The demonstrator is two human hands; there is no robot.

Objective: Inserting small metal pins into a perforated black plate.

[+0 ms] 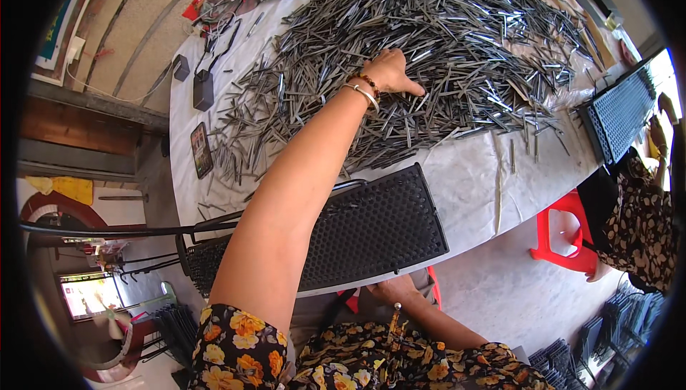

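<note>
My left hand [389, 74], with bracelets at the wrist, reaches over a large heap of thin dark metal strips [457, 40]. Its thumb is stretched out to the right, away from the fingers, and touches the strips. The other fingers bend down onto the heap and are partly hidden. Below my forearm, a black perforated tray [379, 225] lies along the near table edge. Beneath that edge, close to my lap, is my right hand [398, 290]; its fingers are mostly hidden.
The table [471, 183] has a pale cover. A phone [201, 150] and a black box [204, 90] lie at left. Another person [636, 225] sits at right beside a second perforated tray [618, 115] and a red stool [564, 233]. Dark racks [607, 333] stand on the floor.
</note>
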